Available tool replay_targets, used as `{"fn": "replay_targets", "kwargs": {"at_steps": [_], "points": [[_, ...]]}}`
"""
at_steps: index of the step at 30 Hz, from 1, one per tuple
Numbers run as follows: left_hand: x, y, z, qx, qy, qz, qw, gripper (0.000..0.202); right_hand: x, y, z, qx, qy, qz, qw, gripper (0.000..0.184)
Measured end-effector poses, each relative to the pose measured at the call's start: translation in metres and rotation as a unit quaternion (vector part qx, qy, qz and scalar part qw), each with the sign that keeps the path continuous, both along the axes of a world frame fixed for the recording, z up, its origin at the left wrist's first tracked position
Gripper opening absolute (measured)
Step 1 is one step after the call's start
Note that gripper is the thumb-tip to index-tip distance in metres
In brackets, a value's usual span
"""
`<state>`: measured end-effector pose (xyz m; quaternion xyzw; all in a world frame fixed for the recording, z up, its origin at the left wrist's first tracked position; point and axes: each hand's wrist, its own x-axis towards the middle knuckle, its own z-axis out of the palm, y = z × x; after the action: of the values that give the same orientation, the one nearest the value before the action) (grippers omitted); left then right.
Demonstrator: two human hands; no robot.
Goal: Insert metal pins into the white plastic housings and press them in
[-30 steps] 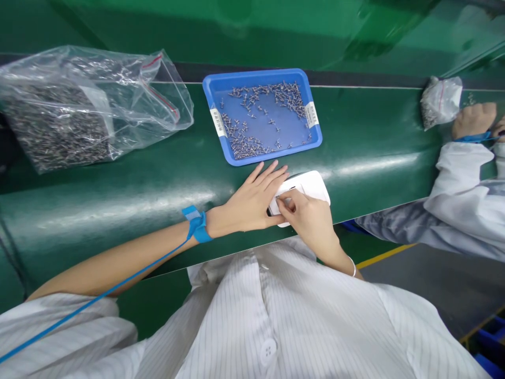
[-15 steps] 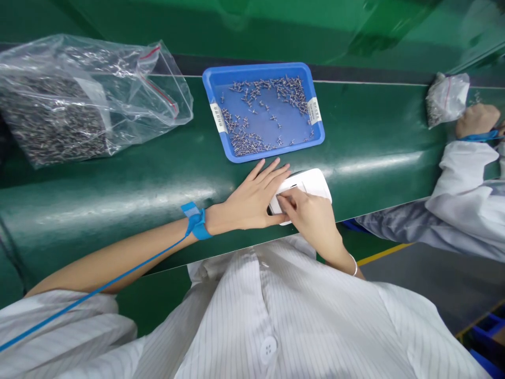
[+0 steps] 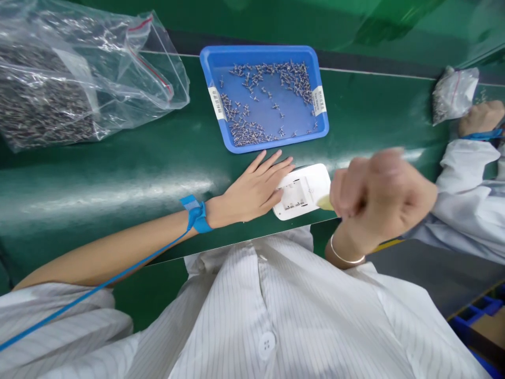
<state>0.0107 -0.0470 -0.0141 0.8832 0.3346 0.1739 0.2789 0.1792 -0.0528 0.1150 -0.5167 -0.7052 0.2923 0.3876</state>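
White casing (image 3: 313, 181): placed between the hands, braced by the left (image 3: 252, 192), fingers spread. Pale yellow tool (image 3: 325, 203), blurred: gripped in the closed right (image 3: 382, 200). Blue tray (image 3: 260, 113): set beyond the left. Step, apparently: tool-work on casing; careful tip alignment called for.

Green table (image 3: 374, 113), smooth, shiny, light streaks on top. On table: blue tray (image 3: 256, 51), lying flat. Nearer front edge than tray, close to it: white box (image 3: 303, 190), lying flat. Left of tray: big clear bag (image 3: 84, 79), fat and full, partly out of view. Far right of tray: small clear bag (image 3: 453, 96). Past that, farther from tray: few tiny bits (image 3: 483, 96), hard to make out.
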Motion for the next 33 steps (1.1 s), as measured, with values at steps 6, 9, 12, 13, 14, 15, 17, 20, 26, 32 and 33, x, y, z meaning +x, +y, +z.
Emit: {"fn": "replay_targets", "kwargs": {"at_steps": [6, 9, 12, 13, 14, 15, 17, 20, 26, 32, 33], "points": [[0.003, -0.002, -0.002, 0.032, 0.016, 0.030, 0.999, 0.052, -0.034, 0.027, -0.042, 0.006, 0.285, -0.009, 0.958, 0.063], [0.004, -0.002, -0.001, 0.032, 0.017, 0.031, 0.999, 0.051, -0.035, 0.033, -0.055, 0.010, 0.314, -0.027, 0.949, 0.063], [0.004, -0.001, 0.000, 0.028, 0.010, 0.035, 0.999, 0.051, -0.031, 0.032, -0.059, -0.008, 0.281, -0.044, 0.959, 0.064], [0.004, -0.001, 0.000, 0.026, 0.009, 0.035, 0.999, 0.052, -0.029, 0.031, -0.060, -0.014, 0.263, -0.050, 0.963, 0.063], [0.004, -0.001, 0.001, 0.023, 0.010, 0.035, 0.999, 0.052, -0.028, 0.030, -0.060, -0.018, 0.248, -0.055, 0.967, 0.063], [0.004, -0.001, 0.001, 0.021, 0.011, 0.035, 0.999, 0.053, -0.028, 0.030, -0.060, -0.020, 0.236, -0.059, 0.970, 0.062], [0.004, -0.001, 0.001, 0.020, 0.015, 0.033, 0.999, 0.053, -0.029, 0.030, -0.060, -0.015, 0.215, -0.067, 0.974, 0.062], [0.004, 0.000, 0.002, 0.020, 0.018, 0.032, 0.999, 0.053, -0.030, 0.029, -0.061, -0.003, 0.171, -0.056, 0.984, 0.063], [0.004, 0.000, 0.003, 0.012, 0.016, 0.033, 0.999, 0.053, -0.012, 0.027, -0.071, -0.053, 0.099, 0.049, 0.992, 0.064], [0.004, 0.000, 0.001, 0.022, 0.012, 0.032, 0.999, 0.053, -0.020, 0.028, -0.062, -0.020, 0.168, 0.016, 0.985, 0.062], [0.004, 0.000, 0.001, 0.024, 0.011, 0.032, 0.999, 0.052, -0.024, 0.028, -0.059, -0.018, 0.173, -0.001, 0.985, 0.062]]}}
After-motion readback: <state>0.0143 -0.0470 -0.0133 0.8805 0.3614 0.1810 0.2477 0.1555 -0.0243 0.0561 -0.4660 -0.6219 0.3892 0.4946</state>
